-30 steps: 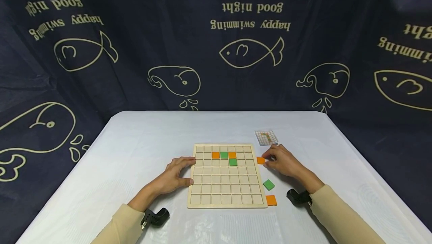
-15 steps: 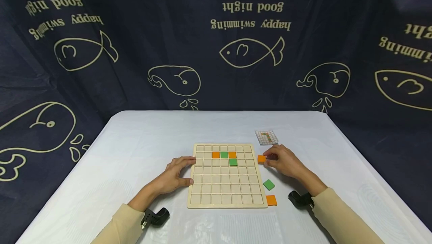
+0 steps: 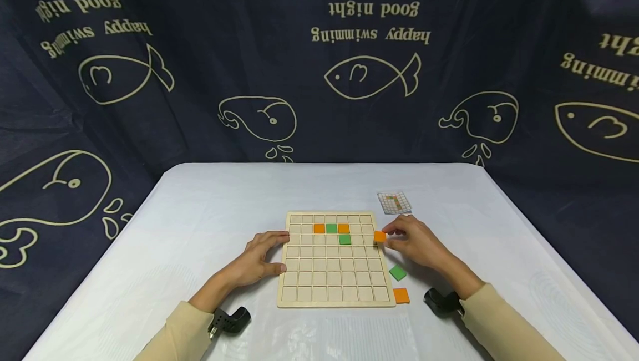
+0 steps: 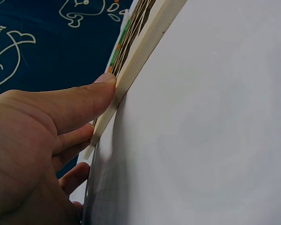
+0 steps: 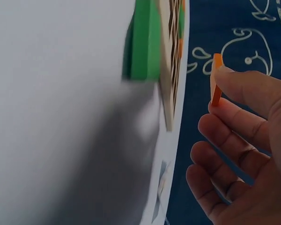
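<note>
the step in hand looked like carrying the held tile (image 3: pixel 380 237), an orange square, in from the right; it hung over the right rim of the board (image 3: pixel 320 279). the right hand (image 3: pixel 418 243) pinched it between thumb and fingers (image 5: pixel 239 119), tips parted only by the tile. the left hand (image 3: pixel 253 261) had hold of nothing, thumb and fingers spread and touching the left rim, probably to steady it.

the next move likely called for shifting the tile left, squaring it to a bare cell and lowering it flat. if the card (image 3: pixel 394 203) was the model, the cell just nearer than the lower green seemed likely, though its print was too small to be sure.

tiles came to 7, 4 orange and 3 green. set in cells were 2 orange tiles (image 3: pixel 319 229) (image 3: pixel 344 229) and 2 green tiles (image 3: pixel 331 229) (image 3: pixel 345 239). right of the board, on the worktop (image 3: pixel 249 189), lay 1 loose green (image 3: pixel 397 273) and, by the near corner, 1 loose orange (image 3: pixel 401 296). there was 1 board, 7 rows of 7 cells, and 1 card.
</note>
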`<state>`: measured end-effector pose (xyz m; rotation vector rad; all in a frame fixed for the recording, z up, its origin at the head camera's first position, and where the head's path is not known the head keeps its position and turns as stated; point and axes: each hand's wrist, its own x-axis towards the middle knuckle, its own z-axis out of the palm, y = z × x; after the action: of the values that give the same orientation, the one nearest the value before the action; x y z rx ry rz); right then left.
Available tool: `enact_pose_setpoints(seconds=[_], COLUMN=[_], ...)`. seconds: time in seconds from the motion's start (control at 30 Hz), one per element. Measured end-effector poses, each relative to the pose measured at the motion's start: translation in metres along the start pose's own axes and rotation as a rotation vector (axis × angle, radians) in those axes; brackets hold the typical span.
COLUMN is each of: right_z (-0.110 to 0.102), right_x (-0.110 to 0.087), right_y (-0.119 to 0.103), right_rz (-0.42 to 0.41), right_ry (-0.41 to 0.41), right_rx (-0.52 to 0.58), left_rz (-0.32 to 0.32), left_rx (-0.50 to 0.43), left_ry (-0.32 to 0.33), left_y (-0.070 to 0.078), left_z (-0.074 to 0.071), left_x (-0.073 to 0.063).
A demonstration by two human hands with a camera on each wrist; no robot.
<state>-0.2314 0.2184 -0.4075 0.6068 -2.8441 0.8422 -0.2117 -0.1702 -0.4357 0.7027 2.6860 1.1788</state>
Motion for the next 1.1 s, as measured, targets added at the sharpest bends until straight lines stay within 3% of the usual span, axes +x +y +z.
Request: enact_pose_setpoints(seconds=[0.77,1.1], right_z=[0.023,0.033], right_x=[-0.004,0.002], right_y=[-0.038,-0.049], right_rz=[-0.076,-0.045], right_ry=[-0.011,-0.025], right_rx=[0.018,0.015], left_rz=[-0.008,-0.01], left_rx=[0.002,0.005], left_ry=[0.0,0.002], left_y=[0.0,0.0], left_z=[0.0,0.0], left_x=[0.0,0.0])
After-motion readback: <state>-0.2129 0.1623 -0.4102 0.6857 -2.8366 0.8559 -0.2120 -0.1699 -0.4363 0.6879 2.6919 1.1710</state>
